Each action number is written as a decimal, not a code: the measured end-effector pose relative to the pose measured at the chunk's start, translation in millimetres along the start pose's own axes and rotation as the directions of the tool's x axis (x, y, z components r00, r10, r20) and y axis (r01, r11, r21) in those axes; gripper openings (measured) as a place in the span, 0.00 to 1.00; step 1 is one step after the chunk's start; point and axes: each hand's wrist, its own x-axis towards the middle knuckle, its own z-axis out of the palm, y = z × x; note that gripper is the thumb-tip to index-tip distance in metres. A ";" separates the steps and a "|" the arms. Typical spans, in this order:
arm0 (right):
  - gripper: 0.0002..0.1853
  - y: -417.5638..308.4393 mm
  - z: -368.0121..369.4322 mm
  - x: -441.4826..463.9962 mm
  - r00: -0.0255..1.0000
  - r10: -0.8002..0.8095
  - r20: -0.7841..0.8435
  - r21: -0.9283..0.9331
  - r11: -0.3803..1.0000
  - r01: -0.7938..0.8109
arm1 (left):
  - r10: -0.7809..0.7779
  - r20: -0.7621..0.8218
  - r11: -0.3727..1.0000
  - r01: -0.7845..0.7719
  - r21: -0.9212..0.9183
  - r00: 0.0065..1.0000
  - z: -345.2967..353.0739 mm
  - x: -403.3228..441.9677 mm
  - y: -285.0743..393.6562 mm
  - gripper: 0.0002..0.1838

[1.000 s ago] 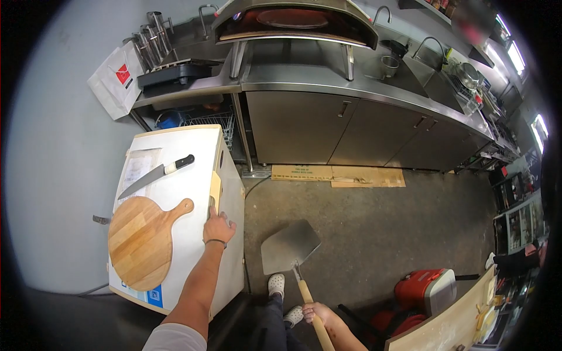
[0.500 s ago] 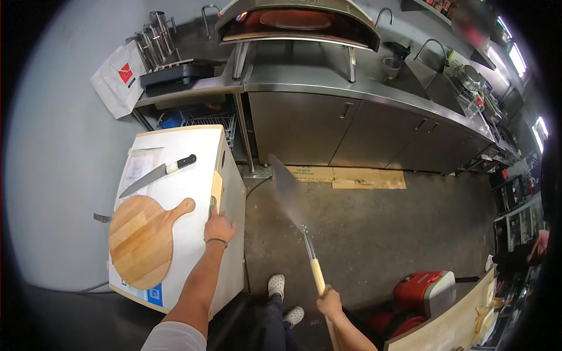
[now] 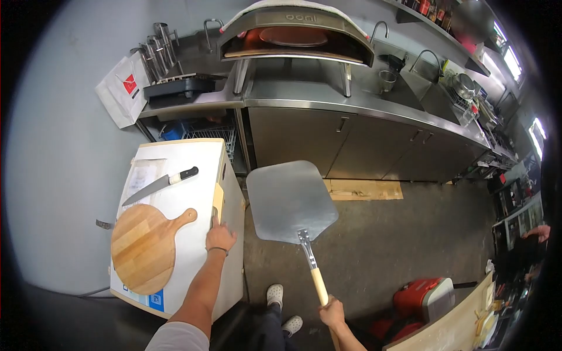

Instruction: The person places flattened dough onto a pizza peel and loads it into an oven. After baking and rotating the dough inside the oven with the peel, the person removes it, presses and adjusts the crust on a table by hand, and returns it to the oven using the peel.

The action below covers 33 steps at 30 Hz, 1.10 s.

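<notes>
A metal pizza peel (image 3: 291, 199) with a light wooden handle is held out over the floor, its broad blade turned face-up towards me. My right hand (image 3: 332, 312) is closed round the handle. To the left, my left hand (image 3: 220, 237) rests at the edge of a white cabinet (image 3: 196, 240), one finger stretched towards a pale wooden strip (image 3: 218, 199) on its side. On the cabinet top lie a round wooden board (image 3: 143, 248) with a short handle and a kitchen knife (image 3: 161, 186). Beyond the peel, a pizza oven (image 3: 295, 41) glows orange inside.
The oven stands on a steel counter (image 3: 304, 93) with cupboards below. A paper bag (image 3: 121, 93) and a black tray appliance (image 3: 180, 86) are at the back left. Cardboard (image 3: 366, 190) lies on the floor. A red cooler (image 3: 422, 298) sits at the right beside a wooden board.
The peel's blade has turned from nearly edge-on to face-up. My right hand stays on its handle. My left hand remains at the cabinet edge, and the view has tilted up slightly.
</notes>
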 end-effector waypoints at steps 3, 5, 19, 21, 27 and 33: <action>0.10 -0.5 -12.7 -5.5 0.998 0.044 0.044 0.100 0.994 -0.048 | 0.011 -0.005 1.000 -0.011 -0.004 1.000 3.1 1.2 -2.3 0.21; 0.07 10.2 -8.3 -9.0 0.996 -0.017 0.087 0.240 0.971 -0.005 | 0.009 -0.006 1.000 -0.009 -0.027 1.000 8.4 3.9 -6.3 0.20; 0.03 -8.7 -2.2 -23.2 0.694 0.060 0.718 0.623 0.390 -0.678 | 0.010 -0.006 1.000 -0.010 0.006 1.000 5.7 2.2 -3.2 0.20; 0.04 -1.5 4.6 -24.1 0.672 0.075 0.736 0.596 0.399 -0.697 | 0.000 -0.001 1.000 0.000 -0.006 1.000 3.6 1.2 -2.4 0.19; 0.06 18.2 23.3 -22.9 0.595 0.151 0.789 0.501 0.402 -0.767 | 0.014 0.011 1.000 -0.014 0.007 1.000 5.6 2.6 -4.1 0.21; 0.07 21.5 30.3 -20.9 0.590 0.182 0.787 0.471 0.441 -0.764 | 0.007 0.020 1.000 -0.007 0.004 1.000 2.7 2.4 -1.8 0.20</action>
